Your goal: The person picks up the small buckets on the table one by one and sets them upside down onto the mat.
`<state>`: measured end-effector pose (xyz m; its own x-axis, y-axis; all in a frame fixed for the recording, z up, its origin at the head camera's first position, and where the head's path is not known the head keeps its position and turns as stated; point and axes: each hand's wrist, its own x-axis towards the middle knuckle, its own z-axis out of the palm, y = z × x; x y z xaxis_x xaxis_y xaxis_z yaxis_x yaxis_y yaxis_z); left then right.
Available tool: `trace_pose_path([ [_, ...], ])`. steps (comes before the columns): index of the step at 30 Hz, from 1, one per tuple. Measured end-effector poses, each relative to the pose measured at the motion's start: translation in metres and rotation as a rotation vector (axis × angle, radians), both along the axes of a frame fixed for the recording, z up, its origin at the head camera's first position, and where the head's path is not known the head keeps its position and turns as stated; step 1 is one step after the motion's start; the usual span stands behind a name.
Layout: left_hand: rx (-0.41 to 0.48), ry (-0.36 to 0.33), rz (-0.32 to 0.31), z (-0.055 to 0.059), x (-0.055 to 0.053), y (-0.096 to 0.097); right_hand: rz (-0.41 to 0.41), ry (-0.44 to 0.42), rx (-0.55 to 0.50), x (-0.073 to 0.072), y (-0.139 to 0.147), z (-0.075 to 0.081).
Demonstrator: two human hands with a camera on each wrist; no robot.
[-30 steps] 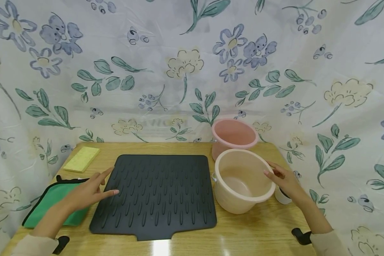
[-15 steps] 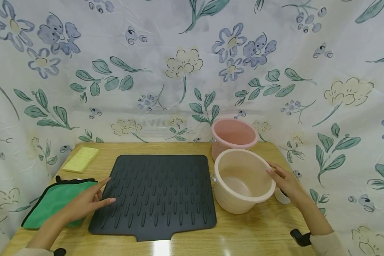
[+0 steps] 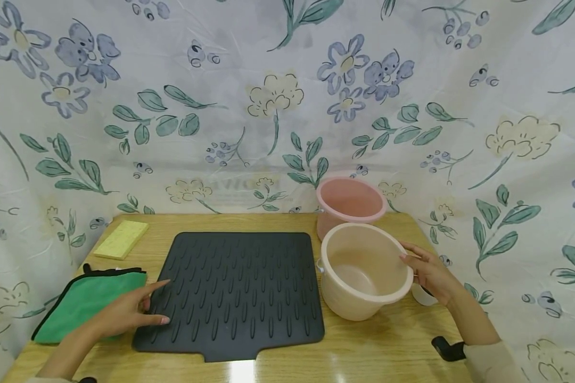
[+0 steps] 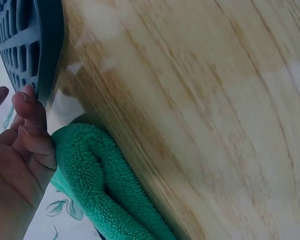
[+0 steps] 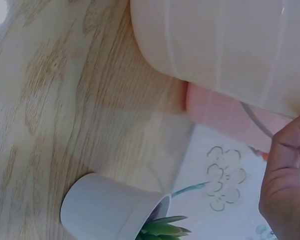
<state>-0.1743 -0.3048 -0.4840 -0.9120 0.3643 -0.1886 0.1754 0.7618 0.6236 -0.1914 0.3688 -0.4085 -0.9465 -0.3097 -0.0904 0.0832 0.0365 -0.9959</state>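
Note:
My right hand (image 3: 433, 274) is at the right side of a cream bucket (image 3: 359, 303), thumb at its rim and fingers curled round the outer side. In the right wrist view the curled fingers of that hand (image 5: 289, 175) meet the edge of the bucket (image 5: 214, 45). My left hand (image 3: 124, 314) hovers with fingers extended over the left edge of a black ribbed mat (image 3: 239, 287). Beneath its wrist lies a folded green towel (image 3: 86, 300) with black trim. In the left wrist view, the left hand (image 4: 20, 160) is beside the towel (image 4: 100, 185), holding nothing.
Behind the cream bucket stands a pink bucket (image 3: 352, 199). A small white pot (image 5: 110, 210) with a green plant (image 5: 162, 229) stands right of the cream bucket. A yellow sponge cloth (image 3: 122, 239) lies at the back left. Floral curtain (image 3: 220, 106) surrounds the wooden table (image 3: 378, 351).
My left hand has moved down and slightly left along the mat's edge, uncovering more of the green towel. The right hand has shifted only slightly at the bucket's rim.

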Motion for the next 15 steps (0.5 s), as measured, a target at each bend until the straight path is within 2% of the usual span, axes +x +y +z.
trace_pose_path([
  [5,-0.008,0.006,-0.017,-0.0041,-0.0004,-0.0023,-0.003,-0.001,-0.052,0.0,-0.0007,-0.0017],
  [9,-0.004,0.008,-0.024,-0.0036,0.0012,-0.0042,0.001,0.02,-0.083,0.0,-0.0017,-0.0034],
  [15,-0.043,-0.01,-0.017,-0.0019,0.003,-0.0061,0.02,0.062,-0.138,0.002,-0.0023,-0.0046],
])
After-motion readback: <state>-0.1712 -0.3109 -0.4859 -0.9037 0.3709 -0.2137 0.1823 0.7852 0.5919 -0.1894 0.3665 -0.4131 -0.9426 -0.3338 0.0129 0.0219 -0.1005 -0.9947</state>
